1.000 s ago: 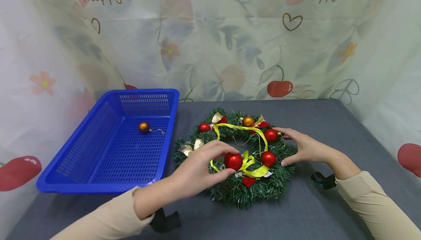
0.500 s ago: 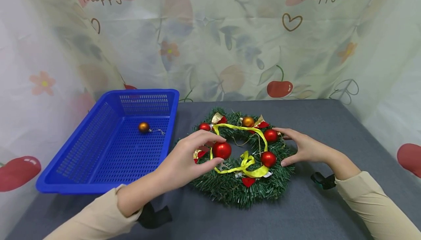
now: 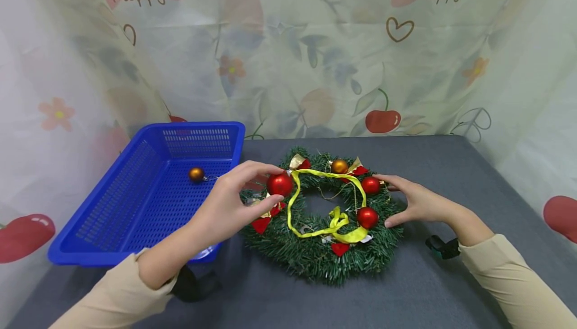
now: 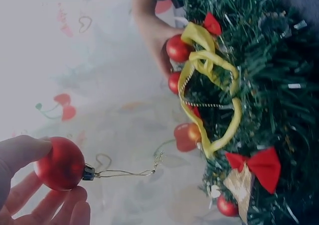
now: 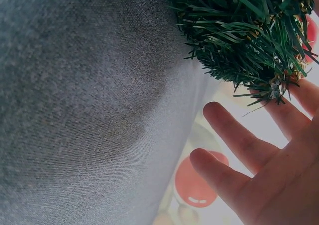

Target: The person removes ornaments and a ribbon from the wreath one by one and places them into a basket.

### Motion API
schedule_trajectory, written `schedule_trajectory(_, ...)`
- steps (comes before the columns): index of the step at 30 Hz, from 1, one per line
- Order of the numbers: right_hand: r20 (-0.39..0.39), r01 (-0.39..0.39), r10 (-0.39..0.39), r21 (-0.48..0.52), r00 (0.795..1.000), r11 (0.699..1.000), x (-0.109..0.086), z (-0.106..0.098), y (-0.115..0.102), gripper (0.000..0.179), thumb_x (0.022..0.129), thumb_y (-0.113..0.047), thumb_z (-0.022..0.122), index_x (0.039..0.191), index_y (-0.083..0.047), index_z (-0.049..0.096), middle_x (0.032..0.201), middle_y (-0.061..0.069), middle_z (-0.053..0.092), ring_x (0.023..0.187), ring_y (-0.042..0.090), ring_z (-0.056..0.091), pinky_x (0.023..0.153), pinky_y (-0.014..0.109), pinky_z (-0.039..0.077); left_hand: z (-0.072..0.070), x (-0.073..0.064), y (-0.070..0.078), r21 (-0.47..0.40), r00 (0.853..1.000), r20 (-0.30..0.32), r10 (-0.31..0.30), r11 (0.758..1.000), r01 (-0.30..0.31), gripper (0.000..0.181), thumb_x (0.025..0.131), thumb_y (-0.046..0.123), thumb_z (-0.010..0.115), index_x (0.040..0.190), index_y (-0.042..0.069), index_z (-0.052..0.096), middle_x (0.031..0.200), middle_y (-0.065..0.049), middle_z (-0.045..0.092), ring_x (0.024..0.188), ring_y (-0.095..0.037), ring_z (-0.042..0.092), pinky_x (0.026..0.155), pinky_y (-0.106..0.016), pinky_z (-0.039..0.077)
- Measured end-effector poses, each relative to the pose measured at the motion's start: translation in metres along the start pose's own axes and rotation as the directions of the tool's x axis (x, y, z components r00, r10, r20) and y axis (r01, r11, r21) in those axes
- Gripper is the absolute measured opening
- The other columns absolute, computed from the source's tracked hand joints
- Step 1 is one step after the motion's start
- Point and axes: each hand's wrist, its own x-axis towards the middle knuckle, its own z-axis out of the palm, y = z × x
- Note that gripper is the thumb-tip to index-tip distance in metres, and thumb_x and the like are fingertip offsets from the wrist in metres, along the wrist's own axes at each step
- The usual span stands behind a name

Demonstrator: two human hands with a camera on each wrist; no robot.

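A shiny red Christmas ball [image 3: 280,185] is pinched between the thumb and fingertips of my left hand [image 3: 232,199], over the left part of the green wreath [image 3: 324,264]. In the left wrist view a thin gold loop [image 4: 124,173] sticks out from the cap of the ball. My right hand [image 3: 423,204] is at the wreath's right edge. Its spread fingers [image 5: 239,135] are beside the green tinsel in the right wrist view. On the wreath are a yellow ribbon [image 3: 294,206], other red balls [image 3: 367,217], an orange-gold ball [image 3: 339,166] and red-and-gold bows.
To the left stands a blue perforated basket [image 3: 90,258] with an orange-gold ball [image 3: 196,174] inside. Grey cloth [image 3: 342,304] covers the table. A printed curtain [image 3: 279,68] hangs behind it and at both sides.
My left hand has carried the red ball leftward and away from me, from the wreath's front middle to its left side. The right hand has stayed in place.
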Motion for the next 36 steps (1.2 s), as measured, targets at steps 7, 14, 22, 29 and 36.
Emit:
schedule_trajectory(7,-0.004,0.005,-0.005,-0.003,1.000,1.000,0.001,0.001,0.001,0.098,0.071,-0.036,0.079,0.147,-0.007,0.024,0.147,0.023,0.029,0.126,0.046,0.041,0.099,0.066,0.033,-0.011,0.003,-0.012,0.006,0.999,-0.034,-0.043,0.999,0.043,0.039,0.081,0.011,0.072,0.118,0.011,0.062,0.112,-0.005,0.063,0.096,-0.016,0.064,0.082,-0.032,0.055)
schedule_trajectory(14,-0.011,0.009,-0.009,-0.024,1.000,1.000,0.001,0.001,0.000,0.098,0.071,-0.038,0.079,0.147,-0.007,0.025,0.147,0.023,0.031,0.125,0.046,0.042,0.098,0.065,0.034,-0.021,0.007,-0.020,0.023,0.994,-0.058,-0.092,0.995,0.094,0.037,0.083,0.015,0.071,0.119,0.013,0.061,0.114,-0.005,0.062,0.100,-0.018,0.062,0.084,-0.036,0.055)
schedule_trajectory(22,-0.012,0.017,-0.017,-0.025,1.000,1.000,0.001,0.001,0.001,0.098,0.071,-0.038,0.080,0.146,-0.007,0.025,0.146,0.023,0.031,0.125,0.046,0.042,0.098,0.065,0.034,-0.034,0.010,-0.029,0.041,0.987,-0.094,-0.134,0.990,0.138,0.038,0.084,0.019,0.070,0.120,0.012,0.060,0.117,-0.007,0.060,0.102,-0.021,0.062,0.086,-0.040,0.054)
schedule_trajectory(29,-0.008,0.024,-0.024,-0.013,1.000,1.000,0.001,0.001,0.002,0.097,0.071,-0.036,0.080,0.146,-0.007,0.026,0.146,0.022,0.031,0.125,0.047,0.043,0.098,0.065,0.035,-0.042,0.012,-0.039,0.049,0.980,-0.110,-0.166,0.984,0.173,0.039,0.085,0.019,0.069,0.121,0.010,0.059,0.120,-0.009,0.060,0.104,-0.025,0.063,0.089,-0.042,0.053)
schedule_trajectory(36,-0.010,0.025,-0.025,-0.018,1.000,1.000,0.001,0.002,0.002,0.097,0.071,-0.037,0.080,0.146,-0.006,0.026,0.146,0.023,0.031,0.125,0.046,0.043,0.098,0.064,0.035,-0.051,0.013,-0.051,0.070,0.973,-0.105,-0.203,0.975,0.211,0.040,0.086,0.022,0.067,0.123,0.008,0.058,0.122,-0.012,0.059,0.105,-0.030,0.064,0.087,-0.044,0.053)
